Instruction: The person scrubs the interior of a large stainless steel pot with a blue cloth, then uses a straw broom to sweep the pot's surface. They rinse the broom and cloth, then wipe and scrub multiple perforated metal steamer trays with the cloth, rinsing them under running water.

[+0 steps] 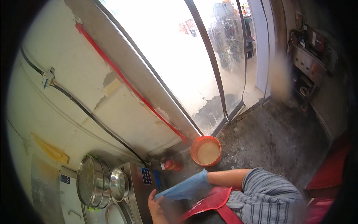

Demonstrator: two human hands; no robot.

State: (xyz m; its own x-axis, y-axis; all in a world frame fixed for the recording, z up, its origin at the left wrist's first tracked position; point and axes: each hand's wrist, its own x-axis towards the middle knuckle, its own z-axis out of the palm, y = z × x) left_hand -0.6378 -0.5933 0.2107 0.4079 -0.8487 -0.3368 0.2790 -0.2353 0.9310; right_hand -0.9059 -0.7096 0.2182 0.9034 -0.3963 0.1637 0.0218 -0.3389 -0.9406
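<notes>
A light blue cloth sleeve (183,187) covers the forearm of my right arm, below a bare elbow and a striped grey shirt sleeve (272,196). My right hand does not show. From the bottom edge, my left hand (157,208) reaches up to the narrow far end of the blue cloth, with that end between its thumb and fingers. A red apron (208,200) lies over the striped shirt just below the arm. Part of the area beneath the cloth is blurred.
An orange bucket (206,150) of cloudy liquid stands on the dark floor near a glass door (179,70). Beside it is a red fire extinguisher (172,165). Steel steamer pans (92,182) and a steel bowl (119,184) rest by a steel appliance (139,193) with a control panel.
</notes>
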